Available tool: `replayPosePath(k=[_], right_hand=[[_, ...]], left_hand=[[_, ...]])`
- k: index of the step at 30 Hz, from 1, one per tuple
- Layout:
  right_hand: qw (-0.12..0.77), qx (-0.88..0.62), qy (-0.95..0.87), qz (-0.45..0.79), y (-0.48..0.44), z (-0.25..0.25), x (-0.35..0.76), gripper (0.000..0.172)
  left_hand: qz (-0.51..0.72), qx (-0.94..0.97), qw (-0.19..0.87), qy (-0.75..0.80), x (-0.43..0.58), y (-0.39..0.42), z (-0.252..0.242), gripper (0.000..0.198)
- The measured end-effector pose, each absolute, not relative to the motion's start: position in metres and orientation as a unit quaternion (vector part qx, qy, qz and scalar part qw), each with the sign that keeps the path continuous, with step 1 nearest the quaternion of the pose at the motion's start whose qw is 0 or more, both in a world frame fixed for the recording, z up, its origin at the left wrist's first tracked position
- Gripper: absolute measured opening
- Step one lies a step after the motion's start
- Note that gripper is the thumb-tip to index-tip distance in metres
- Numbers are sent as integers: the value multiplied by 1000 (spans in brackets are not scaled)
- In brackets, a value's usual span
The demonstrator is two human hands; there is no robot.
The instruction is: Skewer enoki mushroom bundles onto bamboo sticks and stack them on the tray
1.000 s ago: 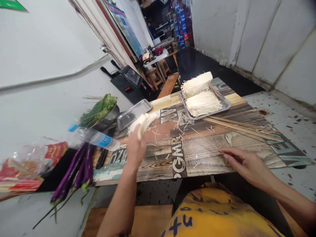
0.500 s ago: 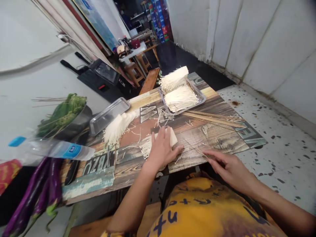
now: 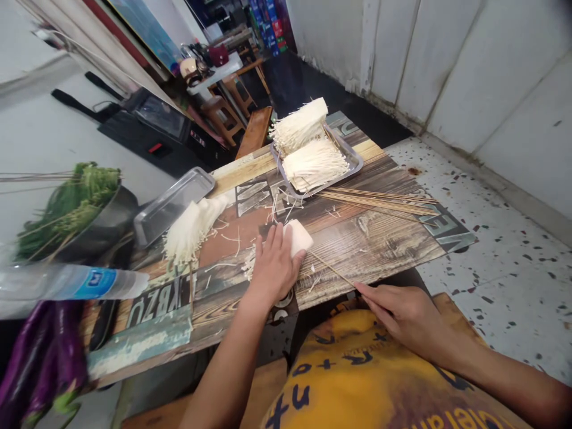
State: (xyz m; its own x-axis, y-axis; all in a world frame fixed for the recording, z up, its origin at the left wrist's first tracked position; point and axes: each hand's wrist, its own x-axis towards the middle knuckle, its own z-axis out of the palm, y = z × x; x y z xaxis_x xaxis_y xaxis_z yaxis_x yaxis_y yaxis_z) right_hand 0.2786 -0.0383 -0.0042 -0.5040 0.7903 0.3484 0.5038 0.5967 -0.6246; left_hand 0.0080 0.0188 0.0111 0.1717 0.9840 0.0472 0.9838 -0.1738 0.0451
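I have the right grip [image 3: 402, 313] pinching a thin skewer [image 3: 333, 269] between thumb and fingers, low by the near edge of the surface [image 3: 379, 244]. The left grip [image 3: 274, 265] lies spread flat, palm down, over an enoki bundle [image 3: 301, 236] resting on that surface; the pale base shows past the fingers, towards the right. The skewer slants up to that base, but from my remote post I can't tell whether the tip touches it. Beyond, I see loose strands [image 3: 286, 204] scattered before a metal tray [image 3: 356, 164] holding more enoki [image 3: 315, 164], one bunch leaning over its far side. Several spare skewers [image 3: 379, 201] lie beside the tray, fanned out to the right. Over to my left sit another enoki pile [image 3: 194, 226], a clear plastic tray [image 3: 174, 202] and a metal bowl [image 3: 105, 217] of greens [image 3: 71, 205]. Nearer, I make out a bottle [image 3: 98, 282] on its side, a black-handled knife [image 3: 103, 326] and purple eggplants [image 3: 44, 363]
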Motion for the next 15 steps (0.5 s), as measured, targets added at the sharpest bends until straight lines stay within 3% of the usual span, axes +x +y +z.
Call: replayPosePath(k=[8, 15], right_hand=[[291, -385, -855, 188, -38, -3, 278, 34], [270, -379, -868, 175, -39, -4, 279, 33]], left_hand=[[41, 795, -37, 604, -5, 16, 31, 62], [40, 816, 8, 577, -4, 21, 16, 61]])
